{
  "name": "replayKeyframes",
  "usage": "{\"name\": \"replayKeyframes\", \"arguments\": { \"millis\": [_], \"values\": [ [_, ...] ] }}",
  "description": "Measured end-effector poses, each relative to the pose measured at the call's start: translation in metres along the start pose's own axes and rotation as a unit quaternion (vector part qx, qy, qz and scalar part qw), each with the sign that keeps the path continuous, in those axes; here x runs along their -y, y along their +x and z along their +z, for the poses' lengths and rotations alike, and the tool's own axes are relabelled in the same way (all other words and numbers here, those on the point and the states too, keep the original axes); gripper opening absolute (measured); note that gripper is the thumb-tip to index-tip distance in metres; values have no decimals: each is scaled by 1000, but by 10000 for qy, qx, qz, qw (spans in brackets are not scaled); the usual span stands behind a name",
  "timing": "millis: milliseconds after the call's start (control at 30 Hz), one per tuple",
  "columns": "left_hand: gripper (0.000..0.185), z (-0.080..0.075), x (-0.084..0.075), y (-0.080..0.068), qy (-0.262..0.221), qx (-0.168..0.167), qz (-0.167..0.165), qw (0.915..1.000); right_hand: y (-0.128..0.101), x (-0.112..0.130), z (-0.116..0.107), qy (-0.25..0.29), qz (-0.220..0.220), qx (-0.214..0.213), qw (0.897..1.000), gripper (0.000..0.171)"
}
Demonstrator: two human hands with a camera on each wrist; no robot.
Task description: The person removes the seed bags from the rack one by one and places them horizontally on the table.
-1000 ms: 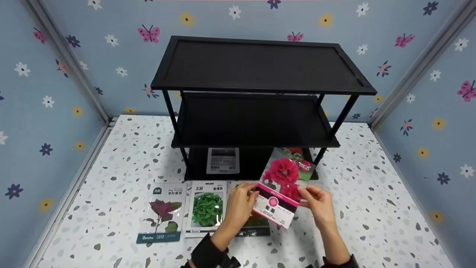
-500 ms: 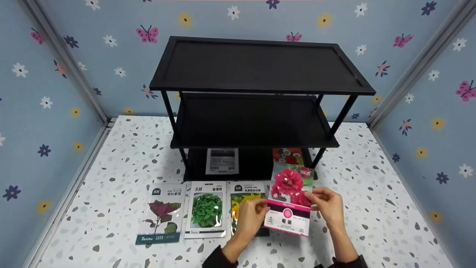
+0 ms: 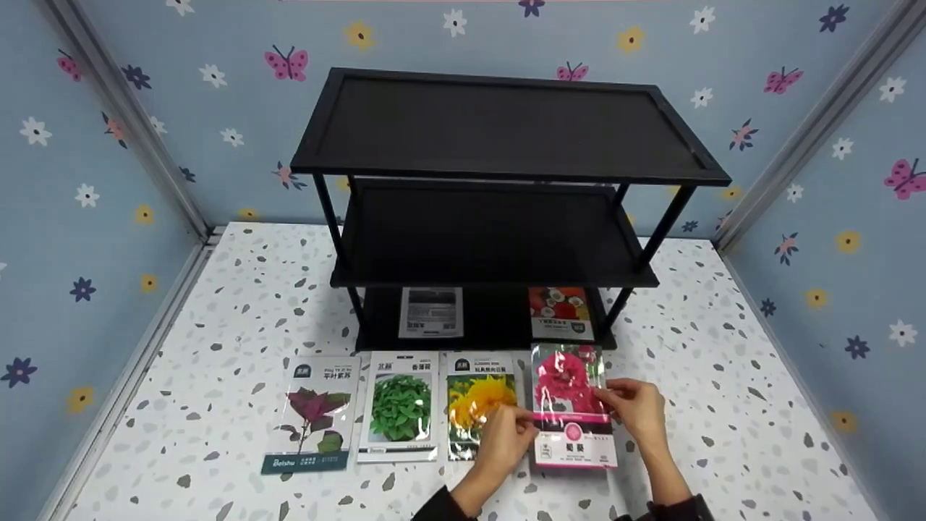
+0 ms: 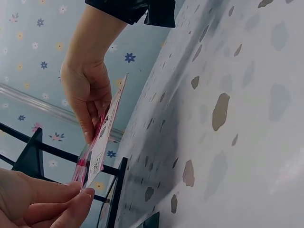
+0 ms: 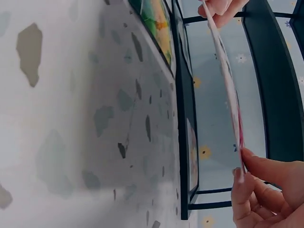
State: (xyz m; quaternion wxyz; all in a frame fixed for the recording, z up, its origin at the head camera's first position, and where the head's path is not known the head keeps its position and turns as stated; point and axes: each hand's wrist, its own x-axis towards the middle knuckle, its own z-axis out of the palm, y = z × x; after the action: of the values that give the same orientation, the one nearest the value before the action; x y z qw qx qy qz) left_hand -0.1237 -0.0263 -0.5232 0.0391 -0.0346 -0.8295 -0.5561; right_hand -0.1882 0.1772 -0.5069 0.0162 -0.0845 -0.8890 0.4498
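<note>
A three-tier rack (image 3: 499, 130) stands on the tabletop (image 3: 723, 405), before the back wall (image 3: 506, 43). On its bottom tier (image 3: 496, 318) lie two packets, a left packet (image 3: 431, 312) and, well apart, a right packet (image 3: 561, 312). In front of the rack, left to right, lie the perilla packet (image 3: 311, 416), mint packet (image 3: 399, 409) and sunflower packet (image 3: 474, 394), side by side. Right of these, before the bottom tier's right packet, the hollyhock packet (image 3: 571, 405) hangs above the tabletop between the left hand (image 3: 503, 438), partly over the sunflower packet, and the right hand (image 3: 640, 409).
</note>
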Motion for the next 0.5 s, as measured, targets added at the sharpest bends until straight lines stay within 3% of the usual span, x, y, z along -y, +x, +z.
{"name": "replayKeyframes", "arguments": {
  "millis": [200, 500],
  "values": [
    [14, 7, 5, 3, -158, 73, -77, 9998, 4, -5, 2, -795, 60, 38, 9968, 27],
    [11, 15, 15, 8, 317, -173, 33, 9993, 10, -15, 12, -374, 79, 243, 9990, 28]
  ]
}}
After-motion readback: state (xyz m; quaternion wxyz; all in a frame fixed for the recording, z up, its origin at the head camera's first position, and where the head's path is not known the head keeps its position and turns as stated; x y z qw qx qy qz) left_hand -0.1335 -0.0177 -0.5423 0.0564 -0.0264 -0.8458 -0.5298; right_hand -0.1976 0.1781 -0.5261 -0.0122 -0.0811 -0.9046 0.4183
